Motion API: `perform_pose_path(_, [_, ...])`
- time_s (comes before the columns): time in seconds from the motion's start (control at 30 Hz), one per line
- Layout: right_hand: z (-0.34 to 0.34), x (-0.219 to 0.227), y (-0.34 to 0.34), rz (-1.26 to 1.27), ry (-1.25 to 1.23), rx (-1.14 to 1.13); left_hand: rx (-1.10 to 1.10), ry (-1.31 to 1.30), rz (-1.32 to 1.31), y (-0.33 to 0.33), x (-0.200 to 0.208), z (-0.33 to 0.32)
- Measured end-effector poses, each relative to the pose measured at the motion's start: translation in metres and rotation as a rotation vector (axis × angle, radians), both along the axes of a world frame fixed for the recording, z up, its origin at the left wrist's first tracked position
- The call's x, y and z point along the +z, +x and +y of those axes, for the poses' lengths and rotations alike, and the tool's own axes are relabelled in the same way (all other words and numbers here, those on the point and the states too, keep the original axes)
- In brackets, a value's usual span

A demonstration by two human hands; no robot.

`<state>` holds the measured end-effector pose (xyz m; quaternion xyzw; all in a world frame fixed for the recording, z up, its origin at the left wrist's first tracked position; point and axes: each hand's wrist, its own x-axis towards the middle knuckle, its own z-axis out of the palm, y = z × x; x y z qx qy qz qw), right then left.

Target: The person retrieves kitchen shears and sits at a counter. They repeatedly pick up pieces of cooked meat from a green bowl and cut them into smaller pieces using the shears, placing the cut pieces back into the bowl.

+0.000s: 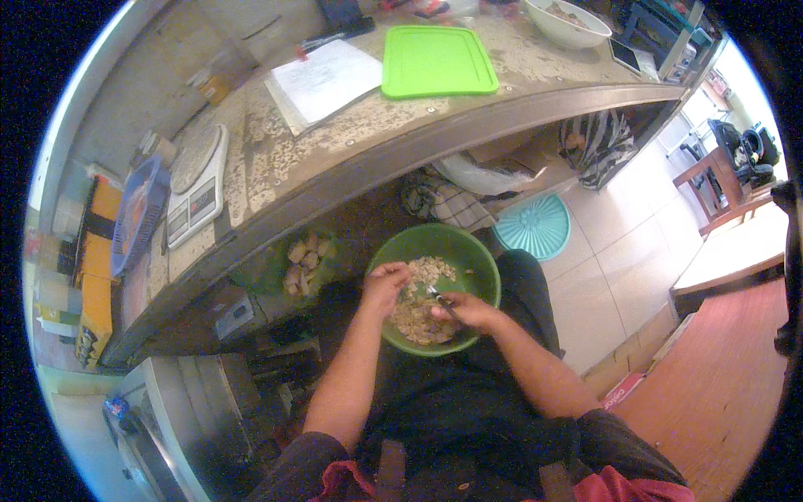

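A green basin (488, 259) rests at my lap with many small pale-beige chopped pieces (422, 322) in it. My right hand (470, 311) is over the basin's right side, closed round the dark handle of a small knife (443, 303). The knife's short metal end points up and left, toward the middle of the basin. At the basin's left rim my left hand (385, 286) has its fingers drawn together over the pieces. Whatever it pinches is too small to make out.
Larger pale chunks (304, 263) sit in a greenish container at lower left. On the counter (326, 151) are a kitchen scale (196, 197), papers (326, 75), a bright green lid (439, 63) and a white bowl (569, 25). A turquoise plastic item (535, 227) lies on the tiled floor.
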<state>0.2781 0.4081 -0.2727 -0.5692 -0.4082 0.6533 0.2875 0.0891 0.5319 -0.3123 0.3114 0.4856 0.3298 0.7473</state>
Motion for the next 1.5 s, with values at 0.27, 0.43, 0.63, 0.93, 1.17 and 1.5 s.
perform_pose_path(0.27, [0.002, -0.009, 0.002, -0.327, 0.015, 0.005, 0.041, 0.097, 0.041, 0.005, -0.006, -0.003])
perform_pose_path(0.43, [0.001, 0.001, 0.001, -0.096, -0.057, -0.021, 0.121, 0.102, 0.033, 0.006, -0.008, -0.001])
perform_pose_path(0.63, [0.002, 0.008, -0.001, -0.039, -0.037, 0.002, 0.140, 0.023, -0.029, 0.007, -0.009, -0.005])
perform_pose_path(0.93, [0.000, -0.003, 0.000, -0.314, 0.136, 0.000, 0.168, -0.078, -0.095, 0.014, -0.017, -0.013])
perform_pose_path(1.17, [0.001, 0.000, -0.001, -0.118, 0.004, -0.017, 0.233, -0.069, -0.185, 0.012, -0.019, -0.008])
perform_pose_path(1.5, [0.002, -0.006, -0.001, -0.233, 0.009, 0.018, 0.215, -0.055, -0.148, 0.020, -0.015, -0.016])
